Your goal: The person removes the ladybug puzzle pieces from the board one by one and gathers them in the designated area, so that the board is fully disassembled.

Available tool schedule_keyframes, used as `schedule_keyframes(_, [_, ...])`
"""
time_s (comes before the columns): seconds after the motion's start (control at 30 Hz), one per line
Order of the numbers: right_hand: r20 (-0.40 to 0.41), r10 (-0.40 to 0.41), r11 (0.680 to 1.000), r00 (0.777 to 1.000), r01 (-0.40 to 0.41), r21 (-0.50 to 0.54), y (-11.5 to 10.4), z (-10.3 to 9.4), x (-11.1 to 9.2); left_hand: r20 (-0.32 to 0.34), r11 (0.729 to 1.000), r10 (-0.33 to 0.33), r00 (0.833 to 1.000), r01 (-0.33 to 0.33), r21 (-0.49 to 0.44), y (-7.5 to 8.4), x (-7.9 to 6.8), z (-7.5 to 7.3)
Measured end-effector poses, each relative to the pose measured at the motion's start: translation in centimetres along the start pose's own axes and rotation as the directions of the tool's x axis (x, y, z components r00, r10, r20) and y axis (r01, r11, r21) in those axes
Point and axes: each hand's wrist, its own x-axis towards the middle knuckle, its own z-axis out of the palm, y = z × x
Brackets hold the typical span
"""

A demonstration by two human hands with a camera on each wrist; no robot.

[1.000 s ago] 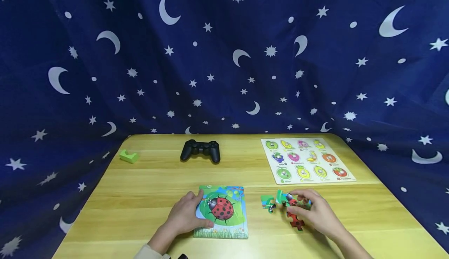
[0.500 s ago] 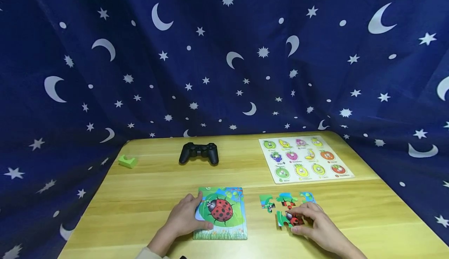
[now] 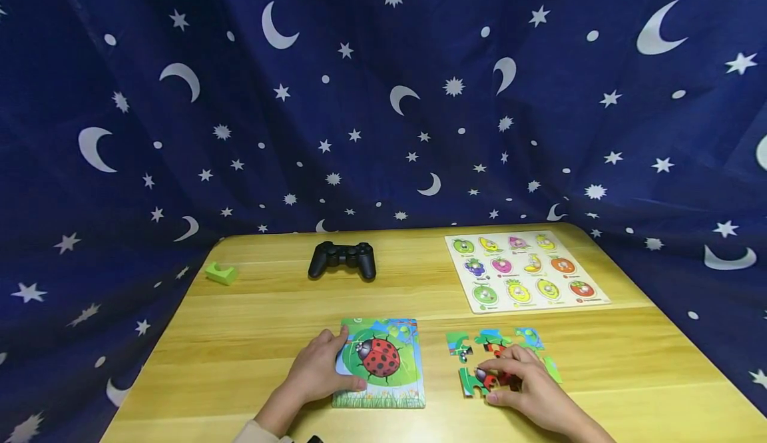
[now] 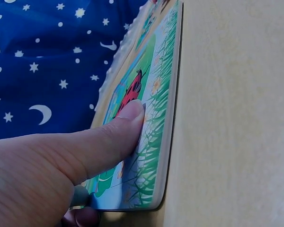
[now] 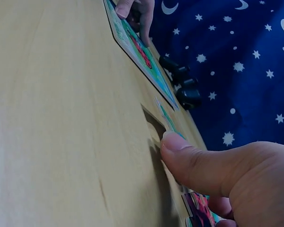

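Observation:
My left hand [image 3: 320,366] holds the left side of a square ladybug jigsaw puzzle [image 3: 389,400], which lies flat on the table. In the left wrist view the thumb [image 4: 128,116] rests across its printed face. To the right of the puzzle, my right hand [image 3: 533,390] pinches a green jigsaw piece [image 3: 469,384] showing the ladybug's head. A shadow falls beneath that piece in the right wrist view. Just beyond lie a corner piece [image 3: 458,343], a blue-green piece [image 3: 491,334] and a blue piece [image 3: 530,338]. My right fingers hide part of the red pieces under them.
On the wooden table [image 3: 269,310], a black game controller [image 3: 342,260] sits at the back. A fruit peg board [image 3: 527,273] is at the back right, and a small green block [image 3: 221,274] near the left edge. A blue starry curtain [image 3: 359,96] hangs behind.
My right hand has moved toward the front left with the green piece, which now sits lower and further left. Pieces behind it have come into view. My left hand stays on the puzzle.

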Motion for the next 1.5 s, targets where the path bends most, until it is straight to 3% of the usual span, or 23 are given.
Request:
schedule_keyframes(0.37, [0.005,0.031,0.997,1.000,-0.030,-0.068,0.02,0.12,0.12,-0.001,1.000,0.000,1.000,0.000,-0.003,0.05,-0.11,-0.11])
schedule_keyframes(0.93, [0.036,0.014,0.999,0.999,-0.012,-0.043,-0.24,0.08,0.13,0.002,1.000,-0.003,1.000,0.003,-0.017,0.11,-0.22,-0.15])
schedule_keyframes(1.33, [0.103,0.087,0.996,0.991,-0.085,-0.031,-0.52,-0.47,0.33,0.002,1.000,-0.014,1.000,0.014,-0.013,0.11,-0.06,0.01])
schedule_keyframes(1.5, [0.105,0.085,0.995,0.991,-0.080,-0.057,-0.56,-0.43,0.38,0.003,1.000,-0.017,1.000,0.017,-0.007,0.10,-0.13,-0.04])
